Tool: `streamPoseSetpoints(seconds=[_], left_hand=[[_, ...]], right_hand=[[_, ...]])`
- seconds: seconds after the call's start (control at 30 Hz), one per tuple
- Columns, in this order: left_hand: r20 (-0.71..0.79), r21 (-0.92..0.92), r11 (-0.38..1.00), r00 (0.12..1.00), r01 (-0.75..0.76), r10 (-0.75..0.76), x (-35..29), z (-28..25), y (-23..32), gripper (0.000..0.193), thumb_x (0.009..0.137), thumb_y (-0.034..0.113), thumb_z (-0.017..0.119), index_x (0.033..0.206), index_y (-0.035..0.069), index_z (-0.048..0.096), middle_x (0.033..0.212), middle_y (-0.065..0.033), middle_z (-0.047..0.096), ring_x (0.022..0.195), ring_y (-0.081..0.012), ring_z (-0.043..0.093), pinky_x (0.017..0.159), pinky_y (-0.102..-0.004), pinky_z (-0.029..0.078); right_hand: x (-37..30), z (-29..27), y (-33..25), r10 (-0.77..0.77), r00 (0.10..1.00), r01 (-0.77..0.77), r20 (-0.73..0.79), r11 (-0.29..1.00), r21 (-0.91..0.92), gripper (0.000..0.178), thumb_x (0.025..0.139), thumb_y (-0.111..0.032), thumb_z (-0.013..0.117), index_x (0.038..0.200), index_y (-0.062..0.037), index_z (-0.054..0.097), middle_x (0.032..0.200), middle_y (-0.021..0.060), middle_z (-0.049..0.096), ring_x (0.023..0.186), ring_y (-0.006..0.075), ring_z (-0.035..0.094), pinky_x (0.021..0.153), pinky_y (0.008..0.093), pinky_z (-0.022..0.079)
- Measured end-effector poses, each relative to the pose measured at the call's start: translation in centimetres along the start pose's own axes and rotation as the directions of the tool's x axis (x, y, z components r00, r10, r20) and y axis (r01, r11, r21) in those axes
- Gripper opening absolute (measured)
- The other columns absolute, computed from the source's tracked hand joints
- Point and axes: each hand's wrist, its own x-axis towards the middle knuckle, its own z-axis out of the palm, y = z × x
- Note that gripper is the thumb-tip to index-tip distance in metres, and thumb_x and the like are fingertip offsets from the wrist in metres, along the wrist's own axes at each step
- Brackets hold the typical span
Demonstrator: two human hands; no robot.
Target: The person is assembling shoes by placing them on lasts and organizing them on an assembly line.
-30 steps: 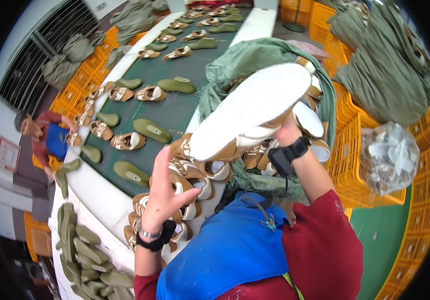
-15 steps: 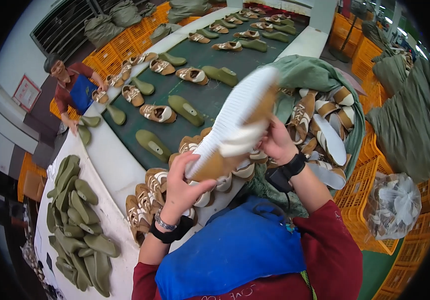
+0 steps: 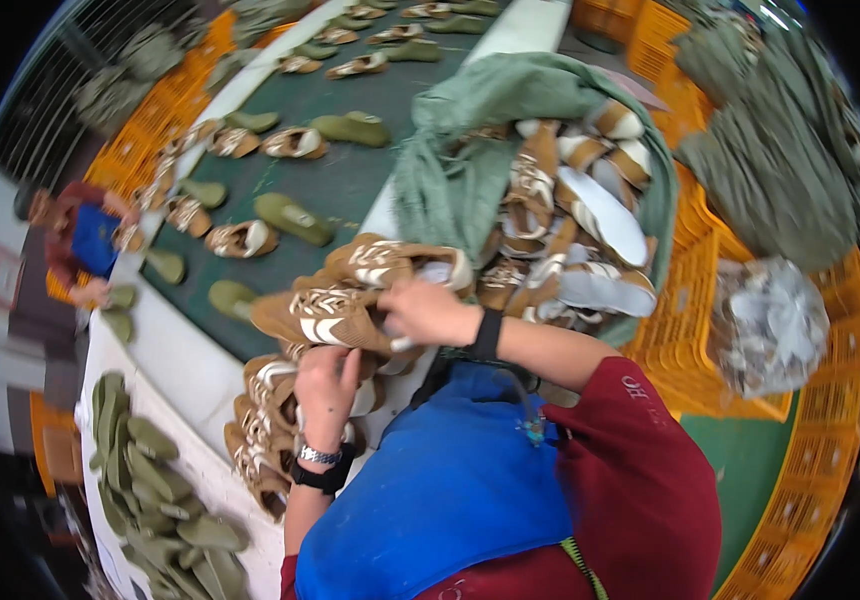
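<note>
A tan sneaker (image 3: 320, 316) with white stripes and laces lies sideways over the row of shoes, toe to the left. My right hand (image 3: 432, 312) grips it at the heel end, fingers at its opening. Just below the sneaker is my left hand (image 3: 324, 392), thumb apart from its blurred fingers, with nothing seen between them; whether it touches the shoe is unclear. Behind lies another tan sneaker (image 3: 380, 262). More matching sneakers (image 3: 262, 425) stand packed side by side along the near table edge, left of my left wrist.
A green sack (image 3: 460, 190) heaped with shoes (image 3: 600, 215) is at the right, near an orange crate (image 3: 685, 345) and a clear bag (image 3: 772, 325). Green shoe lasts (image 3: 160, 490) pile up at left. Lasts and shoes line the dark green belt (image 3: 280, 170). A co-worker (image 3: 90, 235) stands far left.
The sneaker, earlier raised in both hands with its white sole showing, has come down left onto the row. My left hand has let go of it. The view has shifted right.
</note>
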Motion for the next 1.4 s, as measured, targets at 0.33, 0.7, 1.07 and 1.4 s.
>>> streamPoseSetpoints(seconds=[0.33,0.7,1.07,1.4], left_hand=[[0.245,-0.060,0.993,0.966,0.098,-0.081,0.4,0.6,-2.5,0.046,0.077,0.012,0.065,0.119,0.001,0.049,0.116,-0.0200,0.053,0.107,-0.0351,0.050,0.093,-0.0384,0.039],[0.291,0.015,1.000,0.956,0.020,-0.023,-0.4,0.7,-2.1,0.040,0.078,0.014,0.064,0.115,0.002,0.053,0.125,-0.0247,0.046,0.112,-0.0398,0.047,0.093,-0.0401,0.040],[0.428,-0.302,0.919,0.897,0.254,-0.108,1.8,-3.2,0.3,0.051,0.080,0.021,0.065,0.125,0.004,0.047,0.115,-0.0182,0.057,0.106,-0.0288,0.055,0.089,-0.0369,0.042],[0.504,-0.861,-0.339,0.725,0.379,-0.469,0.6,-5.4,-4.3,0.029,0.090,0.026,0.046,0.107,0.004,0.056,0.104,-0.0088,0.061,0.092,-0.0191,0.060,0.083,-0.0331,0.048]], right_hand=[[-9.5,-6.3,11.1,0.607,0.737,-0.464,-0.298,0.775,0.430,0.027,0.078,-0.021,0.062,0.099,-0.0033,0.063,0.091,0.0138,0.066,0.080,0.0285,0.064,0.072,0.0360,0.050],[-26.0,-9.9,20.2,0.976,0.206,-0.960,0.067,0.215,-0.181,0.079,0.055,-0.046,0.072,0.119,-0.0026,0.054,0.116,0.0224,0.056,0.107,0.0358,0.053,0.093,0.0397,0.041],[-12.6,-20.6,1.1,0.118,0.701,-0.311,-0.704,0.938,-0.152,0.058,0.057,-0.018,0.074,0.108,-0.0009,0.051,0.104,0.0165,0.052,0.102,0.0331,0.051,0.087,0.0385,0.041],[0.2,-7.3,-10.4,-0.592,0.709,0.687,-0.383,0.703,0.184,0.042,0.065,-0.012,0.068,0.105,-0.0060,0.056,0.116,0.0152,0.047,0.112,0.0345,0.044,0.093,0.0431,0.039]])
